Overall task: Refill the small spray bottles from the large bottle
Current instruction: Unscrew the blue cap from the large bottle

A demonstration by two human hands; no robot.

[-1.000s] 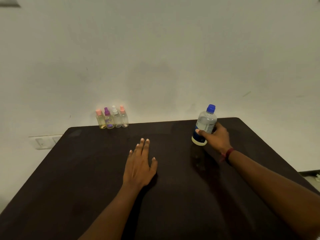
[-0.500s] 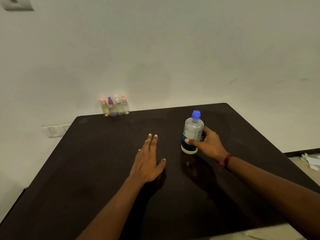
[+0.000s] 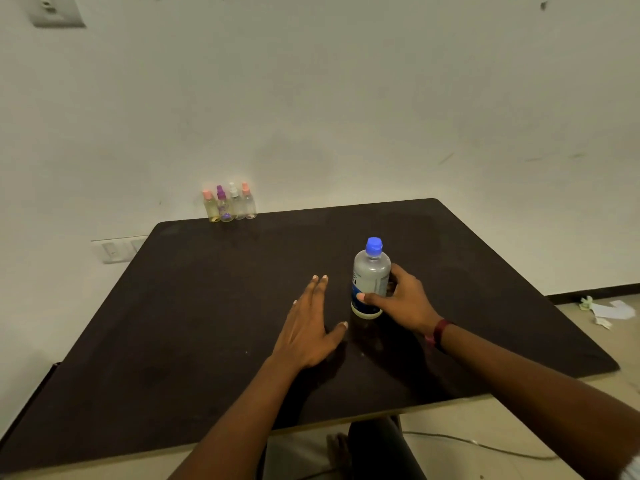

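At the bottom of the frame a bare foot (image 3: 337, 448) and a dark trouser leg (image 3: 381, 448) show under the near edge of the dark worktop (image 3: 173, 323), with a thin cable (image 3: 485, 445) trailing across the floor to the lower right. Just past centre, the left hand (image 3: 308, 327) lies flat on the worktop, palm down, fingers straight and together, thumb out, grasping nothing. Just right of it the right hand (image 3: 401, 303) is wrapped round the lower half of the large bottle (image 3: 370, 278), thumb across the front over the blue label; a dark red band (image 3: 439, 334) sits on that wrist. The bottle stands upright on the worktop, its blue cap (image 3: 374, 245) on. Well beyond, at the far left edge against the wall, four small spray bottles (image 3: 229, 204) stand in a tight row, capped pink, purple, white and pink. A switch plate (image 3: 114, 251) sits on the wall at mid left, and paper scraps (image 3: 607, 310) litter the floor at the right.
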